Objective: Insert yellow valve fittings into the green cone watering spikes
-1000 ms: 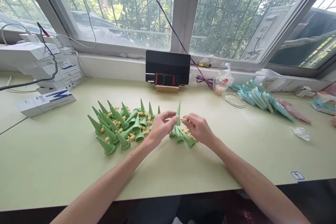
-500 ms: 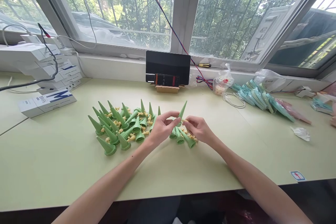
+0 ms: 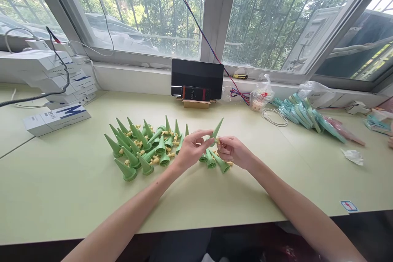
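Observation:
A green cone (image 3: 217, 127), tilted with its tip up and to the right, is held between the thumb and fingers of my left hand (image 3: 195, 147). Close against its lower right side, my right hand (image 3: 233, 151) pinches a small yellow piece (image 3: 218, 141). Under my hands lie a few green cones (image 3: 211, 159) with yellow pieces beside them. Left of my left hand spreads a group of several green cones (image 3: 132, 158), some upright and some lying down, with yellow pieces (image 3: 155, 160) among them.
A dark tablet (image 3: 197, 75) with a phone (image 3: 194, 93) before it stands at the back. White boxes (image 3: 57, 119) are at the left. To the right are a plastic bag with a cup (image 3: 259, 99), a coiled cable (image 3: 274, 118), teal packets (image 3: 299, 110) and a crumpled tissue (image 3: 353, 156).
The held cone leans slightly more to the right. My right hand has turned a little, its fingers more curled beside the cone. The whole view has shifted very slightly.

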Tool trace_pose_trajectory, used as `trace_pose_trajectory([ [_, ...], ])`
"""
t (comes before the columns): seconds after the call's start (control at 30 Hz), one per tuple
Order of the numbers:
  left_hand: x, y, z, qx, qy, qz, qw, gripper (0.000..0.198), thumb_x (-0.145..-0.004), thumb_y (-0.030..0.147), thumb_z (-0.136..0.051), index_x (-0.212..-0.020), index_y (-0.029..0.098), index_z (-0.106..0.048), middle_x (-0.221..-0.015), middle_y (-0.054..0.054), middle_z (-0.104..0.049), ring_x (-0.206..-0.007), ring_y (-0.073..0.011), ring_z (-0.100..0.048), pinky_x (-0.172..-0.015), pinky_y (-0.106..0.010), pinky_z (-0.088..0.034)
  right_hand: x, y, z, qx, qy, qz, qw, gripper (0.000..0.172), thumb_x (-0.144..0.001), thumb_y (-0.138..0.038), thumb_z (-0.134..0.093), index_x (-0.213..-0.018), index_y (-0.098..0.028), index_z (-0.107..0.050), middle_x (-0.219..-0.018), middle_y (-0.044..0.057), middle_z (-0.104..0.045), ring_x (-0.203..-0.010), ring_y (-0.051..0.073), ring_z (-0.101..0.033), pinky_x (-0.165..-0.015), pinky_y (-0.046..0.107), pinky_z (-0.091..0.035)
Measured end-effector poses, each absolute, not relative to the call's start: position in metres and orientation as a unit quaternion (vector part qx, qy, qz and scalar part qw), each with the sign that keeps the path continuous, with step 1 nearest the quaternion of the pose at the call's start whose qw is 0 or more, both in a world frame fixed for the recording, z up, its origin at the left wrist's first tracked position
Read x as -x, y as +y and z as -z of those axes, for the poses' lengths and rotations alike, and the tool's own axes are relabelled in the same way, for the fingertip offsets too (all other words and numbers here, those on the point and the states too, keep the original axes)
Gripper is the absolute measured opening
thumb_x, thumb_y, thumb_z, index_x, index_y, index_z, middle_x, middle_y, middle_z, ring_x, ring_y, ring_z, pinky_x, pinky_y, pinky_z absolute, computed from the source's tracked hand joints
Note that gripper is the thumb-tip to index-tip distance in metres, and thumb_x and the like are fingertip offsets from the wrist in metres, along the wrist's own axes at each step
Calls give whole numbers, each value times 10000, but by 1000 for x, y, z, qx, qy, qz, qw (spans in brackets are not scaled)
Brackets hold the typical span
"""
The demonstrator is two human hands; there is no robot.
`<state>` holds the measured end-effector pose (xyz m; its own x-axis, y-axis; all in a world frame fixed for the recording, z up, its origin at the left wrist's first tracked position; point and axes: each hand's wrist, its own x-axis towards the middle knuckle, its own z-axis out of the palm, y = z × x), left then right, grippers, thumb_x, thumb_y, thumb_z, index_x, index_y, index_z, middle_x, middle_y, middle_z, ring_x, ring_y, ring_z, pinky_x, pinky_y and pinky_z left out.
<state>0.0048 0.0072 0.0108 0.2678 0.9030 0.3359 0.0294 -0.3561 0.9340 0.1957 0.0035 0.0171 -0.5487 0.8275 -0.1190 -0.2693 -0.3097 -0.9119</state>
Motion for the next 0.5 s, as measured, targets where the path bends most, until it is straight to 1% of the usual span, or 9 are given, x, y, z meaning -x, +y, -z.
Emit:
trace_pose_trajectory([
  [0.07,-5,6,-11,-674,362,-481,428,376,-828,402,-692,-1128,176,-712,-1008,-82,-681,-554,-73,-504,-475,-209,-439,-196,4,-18,309,-461,-741,377,362,-856,-422,-675,-660,-146,-548,-511,-80,-330,-404,44,-319,-421,214,-157],
  [0.13,-6,6,-11,-678,373,-472,422,408,-836,412,-681,-1166,172,-691,-1001,-85,-692,-570,-84,-496,-467,-205,-428,-196,4,-19,315,-469,-727,390,386,-849,-450,-679,-651,-150,-538,-514,-79,-334,-411,46,-311,-424,216,-161],
  [0.27,-7,6,-9,-678,379,-472,417,409,-857,430,-651,-1185,187,-672,-1046,-85,-682,-576,-88,-501,-476,-212,-424,-196,4,-18,341,-507,-677,410,420,-821,-520,-688,-660,-156,-551,-540,-61,-408,-431,57,-344,-432,228,-214],
  [0.4,-6,7,-9,-673,389,-470,418,418,-870,440,-634,-1197,180,-652,-1011,-88,-678,-632,-116,-568,-494,-215,-431,-193,4,-16,389,-573,-563,451,383,-813,-534,-690,-755,-167,-596,-579,-42,-499,-448,76,-407,-441,237,-282],
  [0.5,-6,7,-11,-673,392,-464,421,416,-884,442,-617,-1199,172,-643,-990,-89,-678,-681,-133,-598,-521,-217,-438,-193,3,-15,403,-618,-461,492,330,-817,-495,-701,-827,-179,-610,-619,-29,-538,-491,95,-450,-473,248,-363],
])
